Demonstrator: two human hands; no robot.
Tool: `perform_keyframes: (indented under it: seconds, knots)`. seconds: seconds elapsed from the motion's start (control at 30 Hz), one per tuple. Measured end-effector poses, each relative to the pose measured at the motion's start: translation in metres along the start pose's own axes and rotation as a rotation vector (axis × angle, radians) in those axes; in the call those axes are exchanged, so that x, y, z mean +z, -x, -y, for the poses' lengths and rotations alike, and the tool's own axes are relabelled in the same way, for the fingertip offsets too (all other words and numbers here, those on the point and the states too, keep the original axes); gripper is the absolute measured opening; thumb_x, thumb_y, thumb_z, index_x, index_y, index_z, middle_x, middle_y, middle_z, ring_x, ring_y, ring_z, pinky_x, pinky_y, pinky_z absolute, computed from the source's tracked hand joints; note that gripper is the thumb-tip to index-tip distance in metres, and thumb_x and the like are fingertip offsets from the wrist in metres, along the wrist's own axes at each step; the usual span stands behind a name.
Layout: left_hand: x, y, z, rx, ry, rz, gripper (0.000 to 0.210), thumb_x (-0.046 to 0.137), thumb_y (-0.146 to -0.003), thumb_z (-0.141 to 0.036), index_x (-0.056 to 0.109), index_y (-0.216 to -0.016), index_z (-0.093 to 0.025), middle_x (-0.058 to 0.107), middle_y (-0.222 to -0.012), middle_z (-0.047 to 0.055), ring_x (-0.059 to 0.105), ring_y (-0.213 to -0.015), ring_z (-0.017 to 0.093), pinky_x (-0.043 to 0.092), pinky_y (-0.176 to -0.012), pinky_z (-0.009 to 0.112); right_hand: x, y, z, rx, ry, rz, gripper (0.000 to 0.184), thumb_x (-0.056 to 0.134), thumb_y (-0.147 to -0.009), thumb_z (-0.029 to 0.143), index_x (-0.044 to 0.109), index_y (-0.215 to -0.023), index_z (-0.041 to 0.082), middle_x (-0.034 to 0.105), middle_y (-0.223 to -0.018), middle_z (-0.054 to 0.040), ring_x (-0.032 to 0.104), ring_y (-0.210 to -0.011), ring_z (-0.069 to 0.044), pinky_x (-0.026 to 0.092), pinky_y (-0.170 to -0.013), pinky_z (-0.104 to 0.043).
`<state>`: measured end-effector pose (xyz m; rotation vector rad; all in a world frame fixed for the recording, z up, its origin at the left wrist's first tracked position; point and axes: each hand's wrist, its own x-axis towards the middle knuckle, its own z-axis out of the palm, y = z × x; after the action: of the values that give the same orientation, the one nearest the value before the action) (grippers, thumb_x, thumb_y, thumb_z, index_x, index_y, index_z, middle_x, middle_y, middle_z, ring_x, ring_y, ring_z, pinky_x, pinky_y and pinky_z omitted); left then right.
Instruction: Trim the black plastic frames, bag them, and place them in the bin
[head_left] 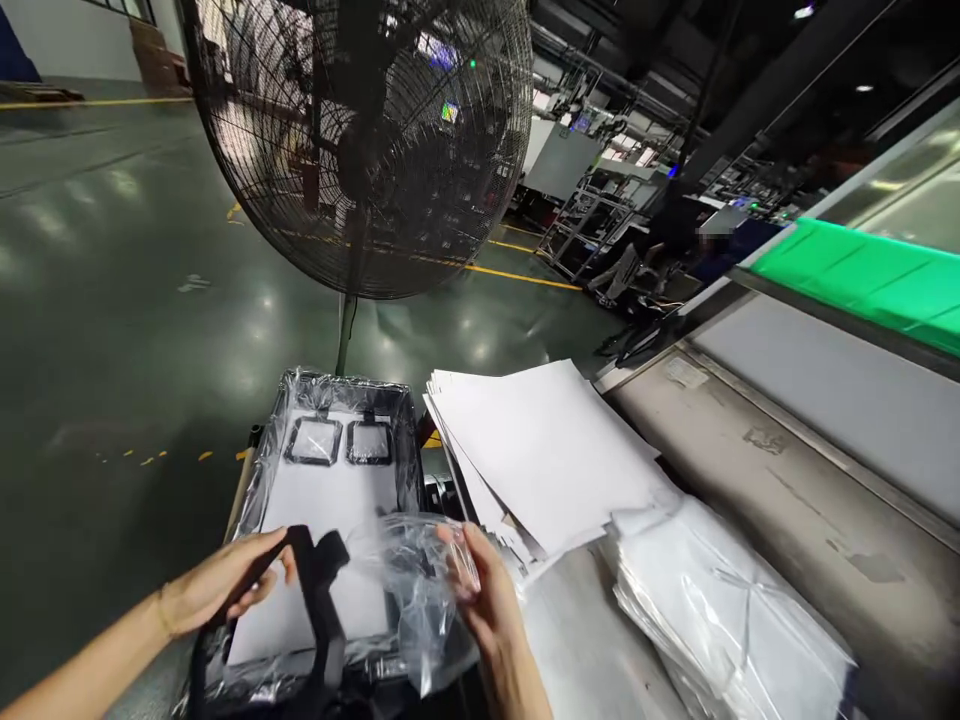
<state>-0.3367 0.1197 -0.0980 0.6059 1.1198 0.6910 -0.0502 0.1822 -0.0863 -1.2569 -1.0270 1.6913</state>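
Observation:
My left hand [214, 582] is closed round one edge of a black rectangular frame [321, 610] with a tab on its side. The frame is tilted over the near end of a black bin [409, 425] lined with clear film. In my right hand [487, 590], fingers pinch a thin clear plastic bag [424, 600], which hangs crumpled beside the frame. I cannot tell whether bag and frame touch. Inside the bin, a white sheet [330, 500] bears two smaller-looking black frames, one at left [313, 441] and one at right [369, 441], at the far end.
A stack of white sheets [540, 450] lies right of the bin on a metal table [577, 640]. Nearer, a pile of clear plastic bags [727, 600] overlaps its corner. A large fan [360, 150] stands beyond the bin. A green panel [862, 280] is at far right; a person sits in the background.

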Motion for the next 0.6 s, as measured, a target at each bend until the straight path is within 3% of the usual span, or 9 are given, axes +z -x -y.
perform_keyframes:
  seconds: [0.07,0.13,0.17,0.23,0.3,0.37,0.5,0.6]
  knots:
    - [-0.002,0.004,-0.007,-0.028,-0.036,0.076,0.054,0.047,-0.079,-0.042,0.027,-0.125,-0.019,0.059,-0.064,0.001,0.034,-0.038,0.004,0.021,-0.034,0.016,0.014,-0.012,0.008,0.035,0.000,0.046,0.030,0.042,-0.080,0.046,0.038,-0.071,0.017,0.051,-0.070,0.0029,0.019,-0.037,-0.001,0.018,-0.035,-0.016]
    - [0.008,-0.003,-0.010,-0.047,-0.073,0.139,0.075,0.053,-0.078,-0.033,0.003,-0.133,-0.023,0.062,-0.065,0.001,0.038,-0.037,0.005,0.024,-0.034,0.016,0.028,-0.018,0.014,0.057,0.036,0.121,0.031,0.043,-0.078,0.047,0.033,-0.069,0.019,0.053,-0.070,0.0027,0.018,-0.037,-0.001,0.018,-0.036,-0.017]
    - [0.015,-0.010,-0.008,-0.052,-0.087,0.158,0.077,0.054,-0.078,-0.030,0.001,-0.133,-0.023,0.062,-0.063,-0.001,0.040,-0.037,0.005,0.025,-0.033,0.016,0.035,-0.018,0.016,0.067,0.067,0.165,0.031,0.043,-0.077,0.048,0.032,-0.068,0.020,0.054,-0.068,0.0027,0.018,-0.036,-0.002,0.018,-0.036,-0.017]
    - [0.028,-0.027,-0.003,-0.079,-0.112,0.167,0.061,0.053,-0.079,-0.026,0.019,-0.129,-0.020,0.058,-0.061,-0.004,0.042,-0.036,0.005,0.027,-0.031,0.015,0.043,-0.015,0.018,0.090,0.155,0.258,0.032,0.045,-0.075,0.049,0.033,-0.067,0.020,0.055,-0.064,0.0028,0.020,-0.035,-0.003,0.018,-0.036,-0.018]
    - [0.038,-0.039,0.006,-0.102,-0.128,0.126,0.031,0.049,-0.082,-0.027,0.044,-0.110,-0.015,0.052,-0.059,-0.005,0.040,-0.035,0.003,0.027,-0.030,0.014,0.044,-0.008,0.020,0.099,0.274,0.334,0.032,0.046,-0.074,0.049,0.039,-0.065,0.020,0.054,-0.058,0.0031,0.025,-0.035,-0.004,0.021,-0.036,-0.019]
    - [0.041,-0.042,0.016,-0.102,-0.129,0.043,0.020,0.044,-0.084,-0.030,0.051,-0.090,-0.012,0.048,-0.057,-0.006,0.038,-0.036,0.002,0.027,-0.029,0.014,0.037,0.004,0.018,0.055,0.418,0.349,0.028,0.052,-0.072,0.046,0.047,-0.064,0.019,0.052,-0.058,0.0027,0.034,-0.039,-0.007,0.027,-0.040,-0.020]
    - [0.040,-0.026,0.032,-0.095,-0.113,-0.059,0.022,0.042,-0.085,-0.033,0.050,-0.082,-0.012,0.045,-0.056,-0.006,0.036,-0.036,0.002,0.026,-0.030,0.014,0.014,0.036,-0.007,-0.132,0.691,0.154,0.013,0.060,-0.066,0.032,0.056,-0.062,0.020,0.054,-0.066,-0.0022,0.046,-0.064,-0.016,0.036,-0.063,-0.029]
    - [0.037,-0.012,0.040,-0.087,-0.105,-0.072,0.022,0.043,-0.084,-0.033,0.049,-0.079,-0.013,0.045,-0.055,-0.007,0.035,-0.036,0.002,0.026,-0.030,0.014,0.008,0.066,-0.041,-0.201,0.792,0.033,0.018,0.053,-0.070,0.034,0.054,-0.058,0.021,0.054,-0.061,-0.0042,0.048,-0.061,-0.018,0.038,-0.061,-0.031]
